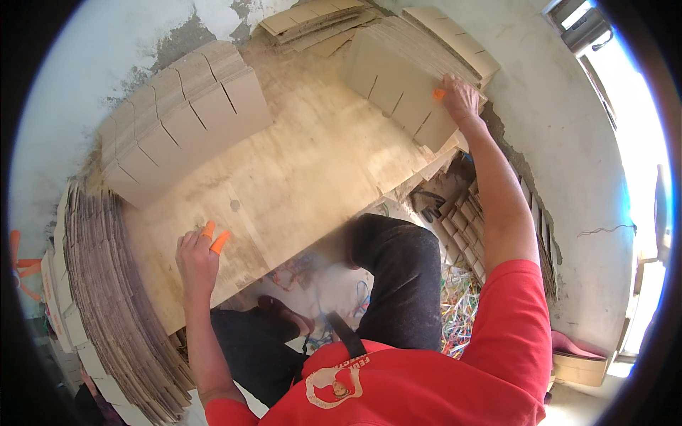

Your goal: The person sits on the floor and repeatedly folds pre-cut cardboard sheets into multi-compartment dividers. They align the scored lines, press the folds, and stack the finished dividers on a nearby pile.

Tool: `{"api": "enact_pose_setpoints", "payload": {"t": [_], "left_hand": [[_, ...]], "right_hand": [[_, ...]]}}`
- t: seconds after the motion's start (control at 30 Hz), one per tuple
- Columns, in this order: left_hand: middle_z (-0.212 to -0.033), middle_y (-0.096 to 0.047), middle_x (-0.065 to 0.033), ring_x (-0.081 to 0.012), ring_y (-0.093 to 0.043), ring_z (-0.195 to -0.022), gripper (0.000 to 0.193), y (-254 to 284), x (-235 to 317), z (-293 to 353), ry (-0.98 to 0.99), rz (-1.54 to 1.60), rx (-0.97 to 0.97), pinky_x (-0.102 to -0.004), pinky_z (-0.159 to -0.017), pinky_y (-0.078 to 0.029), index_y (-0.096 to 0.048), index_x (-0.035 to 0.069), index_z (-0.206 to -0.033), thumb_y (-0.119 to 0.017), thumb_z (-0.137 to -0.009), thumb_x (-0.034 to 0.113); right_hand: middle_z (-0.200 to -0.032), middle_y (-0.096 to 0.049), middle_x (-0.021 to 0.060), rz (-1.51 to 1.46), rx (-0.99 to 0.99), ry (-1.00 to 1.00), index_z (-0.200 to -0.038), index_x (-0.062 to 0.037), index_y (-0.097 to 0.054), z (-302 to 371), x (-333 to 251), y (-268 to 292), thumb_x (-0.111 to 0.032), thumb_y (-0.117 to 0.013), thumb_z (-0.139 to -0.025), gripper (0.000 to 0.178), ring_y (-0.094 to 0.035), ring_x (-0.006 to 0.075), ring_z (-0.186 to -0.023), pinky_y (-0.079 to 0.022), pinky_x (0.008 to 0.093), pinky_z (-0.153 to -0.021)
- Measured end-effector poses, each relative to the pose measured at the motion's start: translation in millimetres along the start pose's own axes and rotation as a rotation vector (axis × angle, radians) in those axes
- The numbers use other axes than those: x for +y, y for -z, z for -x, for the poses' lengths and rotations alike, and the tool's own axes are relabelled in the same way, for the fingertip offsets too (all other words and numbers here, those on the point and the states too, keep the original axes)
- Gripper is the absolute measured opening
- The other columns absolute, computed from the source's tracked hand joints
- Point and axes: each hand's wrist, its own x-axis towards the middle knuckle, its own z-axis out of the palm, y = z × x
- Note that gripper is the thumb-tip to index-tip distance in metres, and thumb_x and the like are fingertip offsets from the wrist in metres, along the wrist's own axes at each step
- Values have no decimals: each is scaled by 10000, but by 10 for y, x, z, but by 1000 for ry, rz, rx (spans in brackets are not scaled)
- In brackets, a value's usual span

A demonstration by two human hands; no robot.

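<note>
My right hand (462, 101) reaches to the far right, its fingers closed over the top edge of a stack of slotted cardboard sheets (398, 85). An orange finger cover shows on it. How many sheets it grips I cannot see. Above the near left part of the wooden tabletop (284, 170) is my left hand (197, 261), holding nothing, with two orange-covered fingertips slightly apart and the other fingers bent. Beyond it, at the back left, a second block of slotted cardboard sheets (188, 124) stands on edge, its dark slots along the top.
A tall pile of cardboard (106, 284) lines the table's left side. Flat cardboard pieces (312, 21) lie against the back wall. Below the table's right end are more stacked cardboard (465, 220) and a heap of coloured strips (460, 305) on the floor.
</note>
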Motion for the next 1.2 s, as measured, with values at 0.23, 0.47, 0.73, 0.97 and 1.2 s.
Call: {"api": "enact_pose_setpoints", "payload": {"t": [0.23,0.47,0.73,0.97,1.2], "left_hand": [[-709,-613,-136,-302,-584,-707,308,-133,-102,-477,104,38,-2,-403,-662,-460,-708,-7,-966,-805,-744,184],[-918,-645,-143,-310,-587,-889,447,-566,-572,-1164,151,76,130,-411,-743,-488,-638,49,-1177,-768,-776,199],[-1109,-614,-98,-292,-532,-1077,573,-968,-906,-2102,197,-188,151,-426,-946,-429,-526,62,-1255,-789,-764,194],[-1047,-628,-108,-291,-574,-1020,367,-1153,-1214,-2306,110,-251,75,-422,-870,-468,-541,66,-1080,-712,-755,60],[-925,-665,-102,-293,-617,-949,191,-939,-1129,-2243,-12,-116,164,-409,-742,-516,-590,82,-983,-603,-799,33]], "right_hand": [[-868,-667,173,-12,-117,-72,-925,-154,-684,-25,-60,221,-303,-563,-884,196,-643,382,-866,-475,496,-701],[-716,-610,103,-440,374,-407,-947,-120,-696,61,-610,802,-370,-695,-887,257,-588,162,-692,-464,323,-653],[-789,-616,-38,-1328,327,-305,-957,19,-637,520,-1992,906,0,-729,-851,142,-505,19,-698,-408,156,-633],[-770,-612,-26,-1222,245,-111,-984,-4,-588,620,-2585,854,-1,-714,-865,173,-460,4,-673,-386,140,-642],[-796,-658,47,-969,391,25,-1040,-35,-607,649,-2714,854,-41,-734,-857,223,-560,66,-656,-466,203,-616]]}}
